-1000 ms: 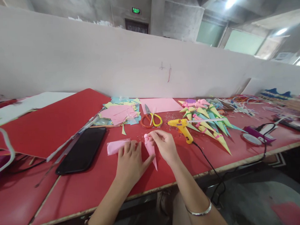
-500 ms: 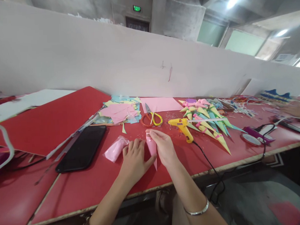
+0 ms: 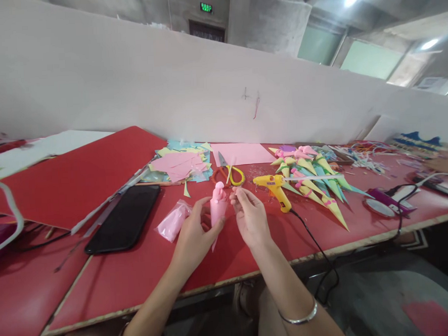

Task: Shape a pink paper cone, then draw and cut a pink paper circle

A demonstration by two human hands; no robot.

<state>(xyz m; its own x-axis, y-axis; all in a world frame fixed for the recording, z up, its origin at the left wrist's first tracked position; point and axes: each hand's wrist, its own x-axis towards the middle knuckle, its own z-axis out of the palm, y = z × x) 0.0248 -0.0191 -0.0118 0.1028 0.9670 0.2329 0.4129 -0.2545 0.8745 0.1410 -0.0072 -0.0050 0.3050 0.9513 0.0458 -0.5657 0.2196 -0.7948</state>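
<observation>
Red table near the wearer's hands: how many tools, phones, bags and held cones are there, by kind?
Yellow plastic glue gun: 1
Red-and-yellow-handled metal scissors: 1
Flat black phone: 1
Clear bag of pink material: 1
Pink paper cone in left hand: 1
Total: 5

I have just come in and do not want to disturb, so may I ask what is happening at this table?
The left hand holds a pink cone with small rounded pieces on top. The right hand is beside it, fingertips together. A pink packet lies nearby, and a yellow glue gun rests near a pile of finished-looking cones.
</observation>
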